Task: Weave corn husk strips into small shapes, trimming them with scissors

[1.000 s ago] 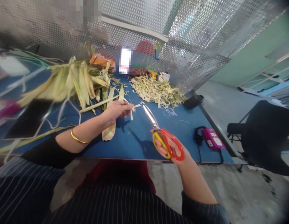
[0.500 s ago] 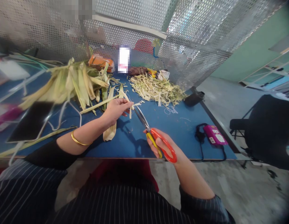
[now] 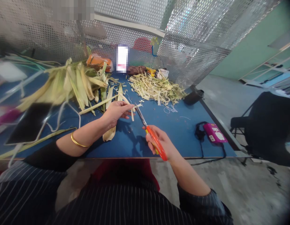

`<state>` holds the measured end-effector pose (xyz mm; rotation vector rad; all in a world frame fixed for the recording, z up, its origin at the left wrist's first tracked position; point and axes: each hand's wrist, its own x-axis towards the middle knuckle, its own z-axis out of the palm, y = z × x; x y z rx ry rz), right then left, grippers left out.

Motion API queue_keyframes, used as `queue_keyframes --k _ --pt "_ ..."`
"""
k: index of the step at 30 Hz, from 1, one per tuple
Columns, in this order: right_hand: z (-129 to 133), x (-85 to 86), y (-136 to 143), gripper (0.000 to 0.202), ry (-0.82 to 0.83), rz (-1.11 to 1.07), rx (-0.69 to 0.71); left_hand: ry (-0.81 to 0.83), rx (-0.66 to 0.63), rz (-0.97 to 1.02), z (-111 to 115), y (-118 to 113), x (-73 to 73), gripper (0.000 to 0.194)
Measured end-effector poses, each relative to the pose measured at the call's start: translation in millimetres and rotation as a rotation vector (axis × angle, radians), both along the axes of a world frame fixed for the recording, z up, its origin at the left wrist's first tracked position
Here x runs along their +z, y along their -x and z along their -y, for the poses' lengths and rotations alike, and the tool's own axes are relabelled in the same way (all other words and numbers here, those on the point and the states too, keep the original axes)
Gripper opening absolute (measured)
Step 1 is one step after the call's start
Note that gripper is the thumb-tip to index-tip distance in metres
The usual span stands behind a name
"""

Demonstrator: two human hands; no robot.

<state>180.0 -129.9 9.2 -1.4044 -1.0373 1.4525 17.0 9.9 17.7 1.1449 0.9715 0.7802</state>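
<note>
Between the thumb and fingers of my left hand (image 3: pixel 118 112) is pinched a pale strip of corn husk (image 3: pixel 132 117), its ends sticking out past the fingertips. My right hand (image 3: pixel 160 139) is closed round the red and yellow handles of a pair of scissors (image 3: pixel 156 143). The scissor blades point up and left, their tips right beside the strip; whether they touch it I cannot tell. A wider piece of husk (image 3: pixel 109 134) lies under my left wrist. Behind my left hand are more long husks (image 3: pixel 77 82), heaped on the blue table (image 3: pixel 180 132).
A pile of cut husk shreds (image 3: pixel 156 89) lies at the back centre. Left is a tablet on a white stand (image 3: pixel 30 123). At the right are a black cup (image 3: pixel 193 97) and a magenta box with black cable (image 3: pixel 214 132). Perforated metal panels (image 3: pixel 126 31) close off the back.
The scissors have gone from spread to nearly closed, and my right hand has moved slightly left. My left hand keeps its pinch on the strip. The whole view has shifted a little.
</note>
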Motion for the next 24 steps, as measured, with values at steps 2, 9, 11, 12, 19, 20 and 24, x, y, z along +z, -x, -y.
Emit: queue_keyframes --k 2,9,11,12,19,20,24 --pt "-0.2 -0.7 1.6 0.048 0.000 0.016 -0.016 0.028 0.009 0.011 0.3 -0.9 0.9 0.016" --pt "-1.0 -5.3 4.1 0.047 -0.006 -0.005 -0.047 0.054 0.046 -0.001 1.1 -2.8 2.4 0.015" --pt "-0.6 -6.3 4.4 0.048 -0.010 -0.002 -0.049 0.051 0.043 0.006 0.2 -3.1 0.8 0.014" --pt "-0.4 -6.5 4.8 0.049 -0.010 0.000 -0.049 0.048 0.039 0.014 -0.4 -3.1 -0.1 0.013" --pt "0.5 -6.0 8.4 0.049 0.014 -0.021 -0.067 0.048 0.038 0.026 -1.8 -2.6 -2.9 0.014" --pt "0.6 -6.3 8.6 0.047 0.016 -0.028 -0.068 0.047 0.038 0.023 -1.7 -2.4 -2.9 0.014" --pt "1.3 -7.8 8.8 0.039 -0.007 -0.012 -0.047 0.040 0.044 0.009 -1.6 -1.6 -3.4 0.015"
